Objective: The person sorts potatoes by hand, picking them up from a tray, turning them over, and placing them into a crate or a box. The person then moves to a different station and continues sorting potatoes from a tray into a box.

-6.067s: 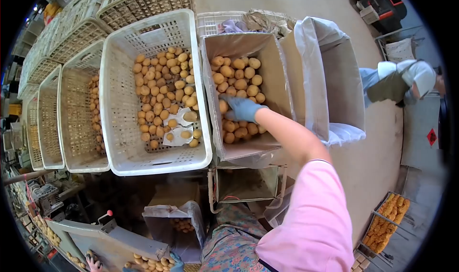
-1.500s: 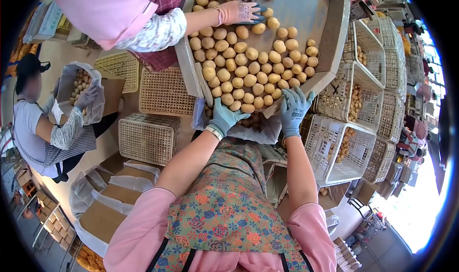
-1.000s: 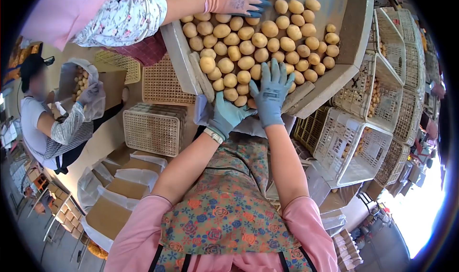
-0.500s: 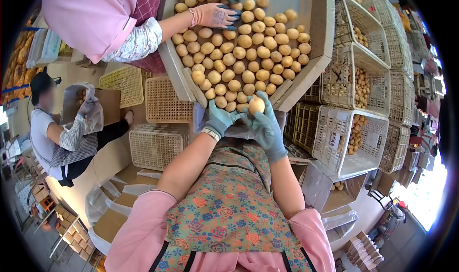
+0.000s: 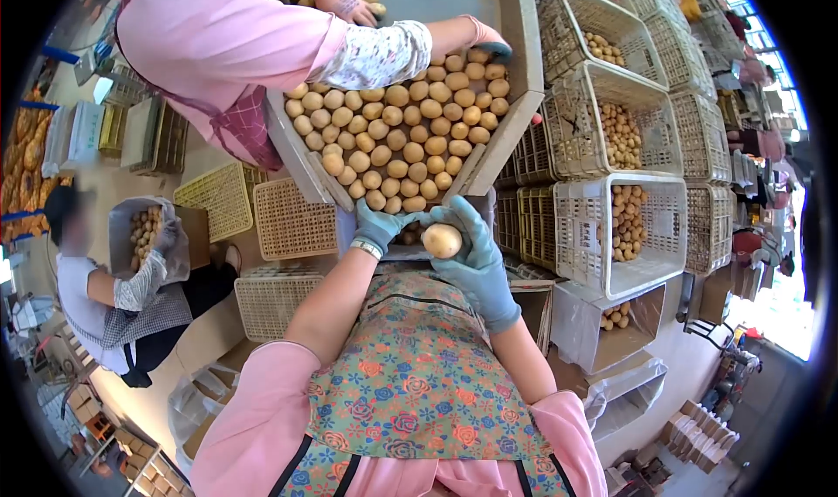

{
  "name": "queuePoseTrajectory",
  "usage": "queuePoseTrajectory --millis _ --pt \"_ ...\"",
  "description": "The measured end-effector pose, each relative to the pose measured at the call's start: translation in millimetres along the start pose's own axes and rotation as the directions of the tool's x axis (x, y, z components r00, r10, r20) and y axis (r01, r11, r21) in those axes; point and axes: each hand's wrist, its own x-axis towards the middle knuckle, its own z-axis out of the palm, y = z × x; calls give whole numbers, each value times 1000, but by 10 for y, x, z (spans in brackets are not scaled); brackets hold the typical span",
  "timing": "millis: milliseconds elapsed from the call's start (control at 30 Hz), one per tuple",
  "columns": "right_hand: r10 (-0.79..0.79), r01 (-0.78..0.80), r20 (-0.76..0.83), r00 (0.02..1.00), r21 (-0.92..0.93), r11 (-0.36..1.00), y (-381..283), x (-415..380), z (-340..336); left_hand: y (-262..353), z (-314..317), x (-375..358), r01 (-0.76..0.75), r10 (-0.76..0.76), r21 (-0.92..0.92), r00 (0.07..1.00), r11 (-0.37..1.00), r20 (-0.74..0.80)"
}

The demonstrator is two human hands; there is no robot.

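Both my hands wear blue-grey gloves at the narrow lower end of a sorting tray [image 5: 524,39] full of round, yellow-brown fruits [image 5: 397,137]. My right hand [image 5: 476,257] holds one round fruit [image 5: 443,240] on its palm side, with the fingers curved around it and pointing up. To its left, my left hand [image 5: 381,226] is at the tray's mouth, its fingertips just below the lowest fruits. Whether it grips anything is hidden. A few fruits [image 5: 410,233] show in the dim space between my hands, below the tray's edge.
A co-worker in pink [image 5: 218,39] reaches across the tray, one gloved hand at its right wall. Crates [image 5: 646,226] holding fruits stand stacked on the right. Left are empty-looking crates [image 5: 295,218] and a seated person [image 5: 105,296] with a lined box of fruits [image 5: 144,235].
The view has shifted. My right hand has turned and lowered with its fruit, away from the tray's mouth. The co-worker has leaned farther over the tray, an arm now stretched to its right side.
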Motion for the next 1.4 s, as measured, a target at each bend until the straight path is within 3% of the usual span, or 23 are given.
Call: queuePoseTrajectory --millis 33,67,133,167,200,267,333,400,433,467,533,633,733,833,867,900,933,967,1000,1100,1267,1333,1400 --pt "6 -7 12 1000 122 992 -22 -48 11 20 5 34 -30 24 114 998 993 56" --pt "9 -15 26 1000 242 970 -40 -68 29 11 -7 46 -2 2 10 998 1000 -69" --pt "113 -163 117 987 707 689 26 -57 30 -83 397 -192 1 0 8 992 1000 -127" --pt "265 -246 100 959 759 604 172 -53 -52 -38 180 -44 -7 14 83 996 996 -92" --pt "259 -235 92 962 761 604 373 -90 -168 -68 236 -77 1 7 91 996 996 -90" --pt "239 -303 249 939 925 228 678 -138 -348 -90 418 -178 -25 31 110 998 994 -54" --pt "188 -323 276 942 899 296 433 -173 -238 -73 441 -190 -65 62 188 998 980 24" --pt "348 -280 94 933 797 535 393 -207 -252 -85 445 -210 -29 36 144 998 989 -43" --pt "402 -262 14 915 780 569 406 -220 -274 -87 462 -199 -30 41 152 997 988 -70" --pt "395 -252 7 919 780 573 487 -239 -354 -79 481 -178 -22 33 157 997 987 -64" --pt "303 -292 172 937 861 417 566 -284 -448 -55 437 -206 -16 15 138 1000 990 4" --pt "241 -287 205 949 880 379 394 -381 -387 -59 456 -227 -26 37 153 997 988 -65" --pt "128 -286 257 958 891 354 258 -385 -353 -84 558 -306 -29 31 147 999 989 -8" --pt "149 -250 204 968 853 457 132 -399 -247 -99 627 -355 -39 42 149 999 988 -18" --pt "203 -241 134 970 630 738 44 -408 -198 -103 642 -360 -42 46 145 999 988 -20" --pt "226 -231 51 973 320 919 -37 -405 -141 -96 622 -346 -33 34 130 999 991 -11" --pt "230 -236 56 972 319 918 -72 -400 -96 -85 604 -331 -24 24 115 1000 993 -2" --pt "137 -138 23 990 107 985 -94 -395 -48 -72 588 -311 -33 31 148 999 988 12" --pt "35 -34 11 999 -113 993 -96 -397 -13 -76 606 -334 -34 33 147 999 989 10" --pt "-10 15 25 1000 -193 981 -92 -384 9 -116 640 -355 -70 68 223 998 972 19" --pt "-26 30 21 999 -264 964 -132 -359 63 -106 575 -401 -27 22 153 999 988 35" --pt "-82 101 66 994 -402 910 -72 -304 5 -90 419 -288 -28 18 154 998 988 67" --pt "15 -17 -9 1000 -408 913 154 -169 -135 -102 196 -105 -390 249 549 916 739 314"
